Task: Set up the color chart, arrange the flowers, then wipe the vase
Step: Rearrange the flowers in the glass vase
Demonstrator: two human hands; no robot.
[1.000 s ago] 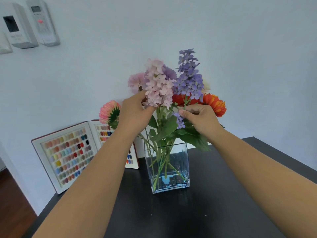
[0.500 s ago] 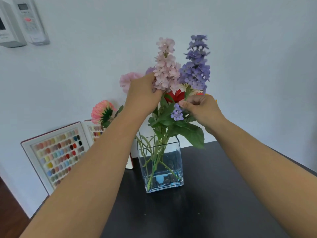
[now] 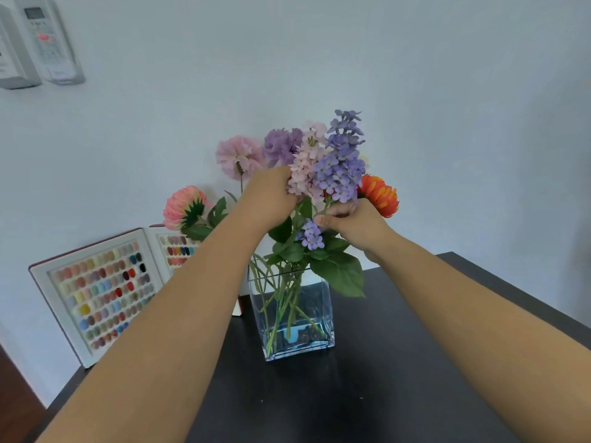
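Note:
A square glass vase [image 3: 316,318] with blue-tinted water stands on the black table [image 3: 367,394] and holds several artificial flowers. My left hand [image 3: 271,193] grips the pale pink flower spike [image 3: 305,167] just below its blossoms. My right hand [image 3: 351,225] pinches the stem of the purple flower spike [image 3: 343,161]. A pink bloom [image 3: 238,155], a lilac bloom [image 3: 281,145], an orange bloom [image 3: 380,193] and a coral bloom [image 3: 184,207] fan out around them. The open color chart [image 3: 99,292] leans against the wall to the left of the vase.
Two white wall-mounted devices [image 3: 48,43] hang at the upper left. The table's left edge sits near the chart, with wooden floor [image 3: 16,394] below. The pale wall stands close behind the vase.
The pink and purple spikes, lifted high half a second ago, have come back down into the bunch. My hands followed them down, still holding the stems.

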